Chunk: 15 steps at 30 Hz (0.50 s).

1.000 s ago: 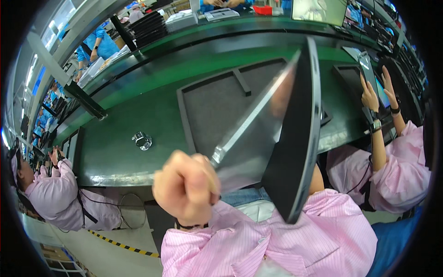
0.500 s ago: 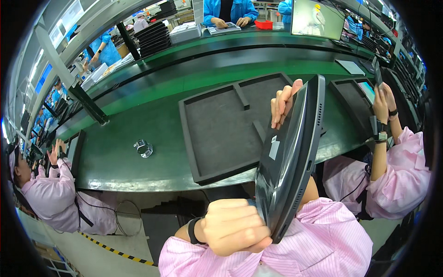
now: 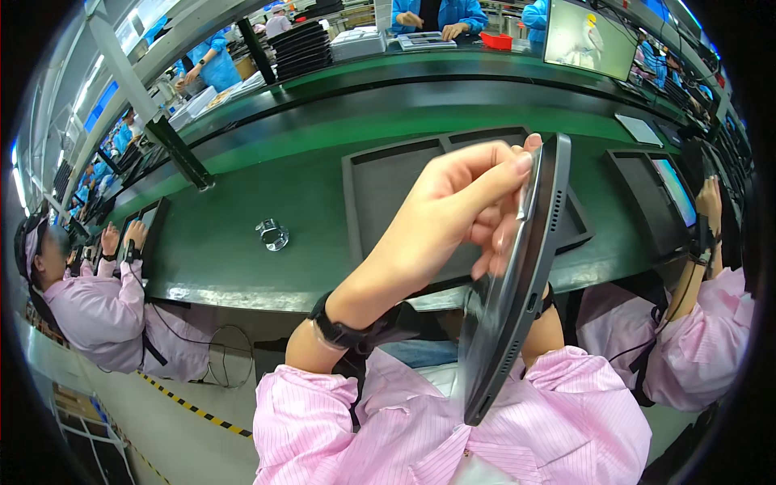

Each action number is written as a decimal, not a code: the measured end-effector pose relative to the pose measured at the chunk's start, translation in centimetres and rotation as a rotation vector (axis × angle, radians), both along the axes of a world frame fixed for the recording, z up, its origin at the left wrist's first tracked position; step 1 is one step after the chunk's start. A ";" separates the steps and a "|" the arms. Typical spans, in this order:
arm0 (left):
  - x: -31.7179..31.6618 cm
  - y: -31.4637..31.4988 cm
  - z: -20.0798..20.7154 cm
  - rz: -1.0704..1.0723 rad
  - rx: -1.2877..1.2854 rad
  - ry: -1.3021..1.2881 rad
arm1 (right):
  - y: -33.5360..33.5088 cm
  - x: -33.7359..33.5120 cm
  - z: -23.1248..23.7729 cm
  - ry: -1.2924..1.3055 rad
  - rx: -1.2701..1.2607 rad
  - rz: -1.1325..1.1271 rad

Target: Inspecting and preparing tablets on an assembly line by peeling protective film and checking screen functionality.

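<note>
A dark tablet stands nearly edge-on in front of my chest, with its speaker holes and port along the side toward me. My left hand reaches across to its upper end, thumb and fingers pinched on a shiny clear film at the face's edge. Lower down, that film looks blurred. Most of my right hand is hidden behind the tablet; a fingertip shows at the top, and its forearm comes up from below. Beyond the hands lies a black divided tray, partly covered by my left arm.
A small shiny ring-shaped thing lies on the green table. Co-workers in pink sit on both sides; the right one has a black tray with a lit tablet. A monitor and stacked black trays stand at the back.
My left hand has moved from the tablet's lower corner up to its upper end and now pinches the film there. The view has shifted slightly, and the tablet stands more edge-on.
</note>
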<state>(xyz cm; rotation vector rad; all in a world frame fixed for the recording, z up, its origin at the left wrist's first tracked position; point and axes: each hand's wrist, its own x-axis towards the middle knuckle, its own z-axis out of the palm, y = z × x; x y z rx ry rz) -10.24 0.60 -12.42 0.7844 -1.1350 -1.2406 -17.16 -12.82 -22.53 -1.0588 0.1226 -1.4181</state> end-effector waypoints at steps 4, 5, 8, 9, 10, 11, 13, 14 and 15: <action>-0.1 -0.6 1.2 0.083 -0.174 -0.002 | -0.9 0.9 -0.4 0.049 0.008 0.024; -0.1 -0.7 1.3 0.124 -0.222 -0.005 | -1.0 1.1 -0.3 0.029 -0.049 0.067; -0.1 -1.2 1.7 0.221 -0.319 -0.116 | -1.1 1.2 0.2 -0.084 -0.124 0.152; 0.1 -1.5 1.9 0.245 -0.345 -0.146 | -1.1 1.1 0.4 -0.064 -0.069 0.094; 0.3 -1.5 2.1 0.257 -0.292 -0.181 | -1.0 1.0 0.6 -0.035 -0.083 0.084; 0.3 -1.8 2.2 0.266 -0.307 -0.173 | -1.1 0.9 0.8 0.018 -0.182 0.127; 0.3 -2.3 2.2 0.291 -0.301 -0.168 | -1.5 0.7 1.1 0.060 -0.143 0.085; 0.7 -2.2 2.2 0.216 -0.336 -0.214 | -1.8 0.6 1.2 0.073 -0.140 0.064; 0.7 -2.1 1.8 0.231 -0.346 -0.162 | -2.0 0.6 1.2 0.079 -0.123 0.051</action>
